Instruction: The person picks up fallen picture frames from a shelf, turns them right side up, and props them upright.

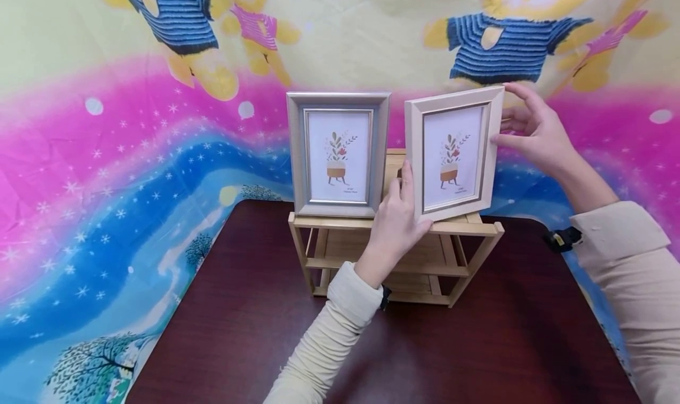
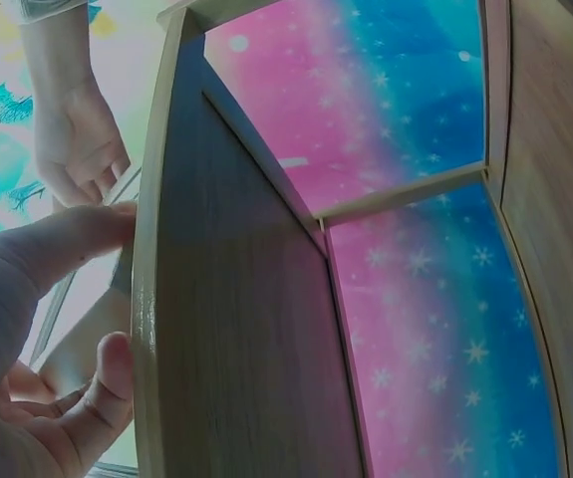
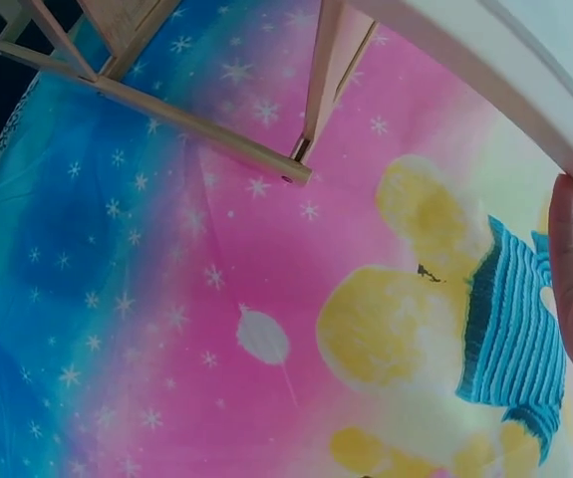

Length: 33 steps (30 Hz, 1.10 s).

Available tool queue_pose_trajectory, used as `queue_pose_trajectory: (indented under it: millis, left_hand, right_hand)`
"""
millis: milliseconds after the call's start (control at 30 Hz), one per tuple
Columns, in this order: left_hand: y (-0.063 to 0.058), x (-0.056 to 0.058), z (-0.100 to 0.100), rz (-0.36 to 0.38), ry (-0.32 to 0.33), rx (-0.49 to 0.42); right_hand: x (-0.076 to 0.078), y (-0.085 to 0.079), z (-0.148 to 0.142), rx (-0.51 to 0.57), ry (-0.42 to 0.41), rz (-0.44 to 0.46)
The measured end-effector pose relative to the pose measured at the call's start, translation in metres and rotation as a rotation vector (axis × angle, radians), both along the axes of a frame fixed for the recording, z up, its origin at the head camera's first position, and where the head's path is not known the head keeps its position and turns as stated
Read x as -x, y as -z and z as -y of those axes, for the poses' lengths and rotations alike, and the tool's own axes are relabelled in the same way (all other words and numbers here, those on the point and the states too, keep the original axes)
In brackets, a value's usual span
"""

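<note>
A cream-white picture frame (image 1: 454, 156) with a potted-plant print stands slightly turned on the right part of a wooden rack's top (image 1: 388, 267). My left hand (image 1: 395, 221) holds its lower left corner, forefinger pointing up along the side. My right hand (image 1: 536, 126) pinches the upper right edge, thumb at the front and the other fingers at the side and behind. On the rack's left part a silver-grey picture frame (image 1: 299, 156) with the same print stands upright. In the right wrist view, the right fingers (image 3: 570, 239) touch the edge of the white frame (image 3: 525, 80).
The slatted rack stands at the far side of a dark red-brown table (image 1: 239, 333), with lower shelves under its top. Behind hangs a colourful cloth (image 1: 175, 138) printed with bears and snowflakes, close to the rack's back.
</note>
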<state>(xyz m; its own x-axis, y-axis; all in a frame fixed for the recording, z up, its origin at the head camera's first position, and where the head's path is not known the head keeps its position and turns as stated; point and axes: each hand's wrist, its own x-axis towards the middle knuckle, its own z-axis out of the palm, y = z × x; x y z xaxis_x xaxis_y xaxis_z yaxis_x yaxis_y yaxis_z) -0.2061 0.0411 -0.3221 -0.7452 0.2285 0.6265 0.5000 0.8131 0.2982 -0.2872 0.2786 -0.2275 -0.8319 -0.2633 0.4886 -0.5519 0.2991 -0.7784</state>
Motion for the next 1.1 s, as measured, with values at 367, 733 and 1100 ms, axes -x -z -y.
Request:
queue_pose_trajectory:
  millis: [367, 733, 1100]
  left_hand:
    - [0.008, 0.001, 0.000, -0.043, -0.042, 0.042]
    - [0.017, -0.005, 0.001, -0.183, -0.081, 0.039]
    - [0.024, -0.009, 0.008, -0.318, -0.074, 0.008]
  right_hand:
    - [-0.015, 0.004, -0.006, -0.031, 0.080, -0.044]
    - [-0.030, 0.009, -0.010, 0.148, -0.015, -0.058]
    - [-0.041, 0.009, -0.009, -0.095, 0.142, -0.060]
